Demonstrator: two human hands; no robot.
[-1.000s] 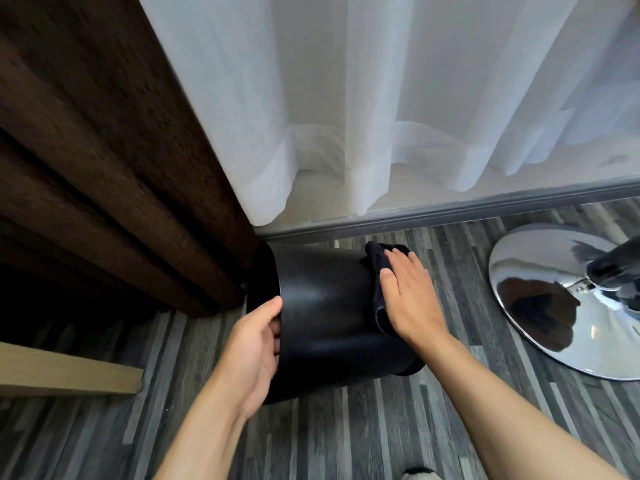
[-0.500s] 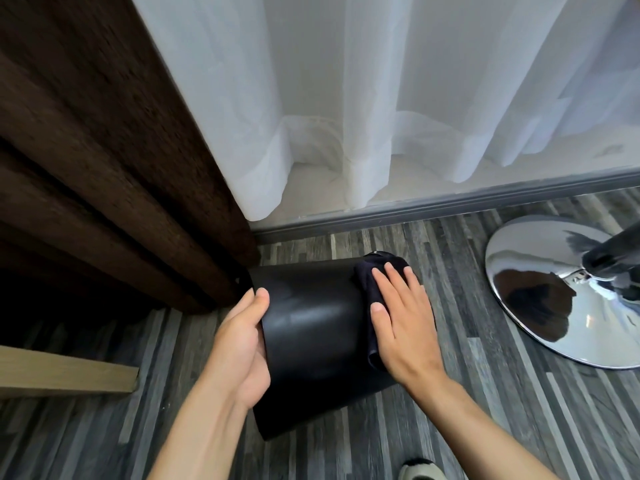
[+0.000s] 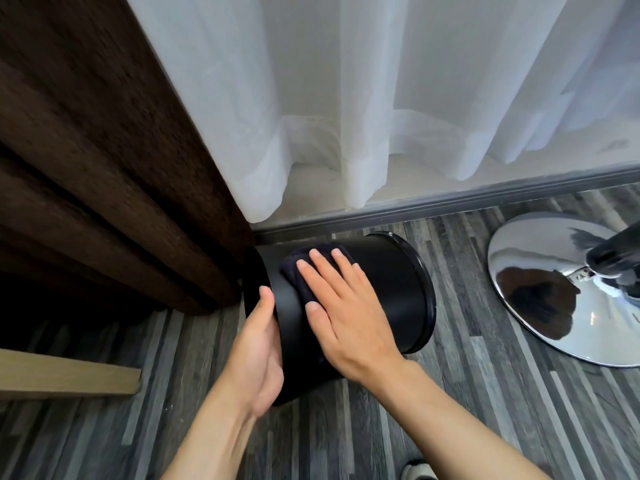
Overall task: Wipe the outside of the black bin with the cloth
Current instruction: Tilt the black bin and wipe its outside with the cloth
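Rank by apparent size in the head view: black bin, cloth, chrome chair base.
1. black bin, on its side.
2. chrome chair base, partly cut off at the frame edge, so unsure against the bin.
3. cloth, mostly under the right hand.

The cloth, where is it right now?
In the head view, the cloth lies on the black bin's side near its left end, pressed under the right hand.

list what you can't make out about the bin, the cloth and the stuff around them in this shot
Head view only:
- Round black bin: far side and underside face away; inside not visible.
- Dark folded cloth: mostly under the right hand.
- Left hand: fingers curl out of sight behind the bin's end.
- Shiny chrome round base: cut by the right edge.
- Pale shoe: cut by the bottom edge.
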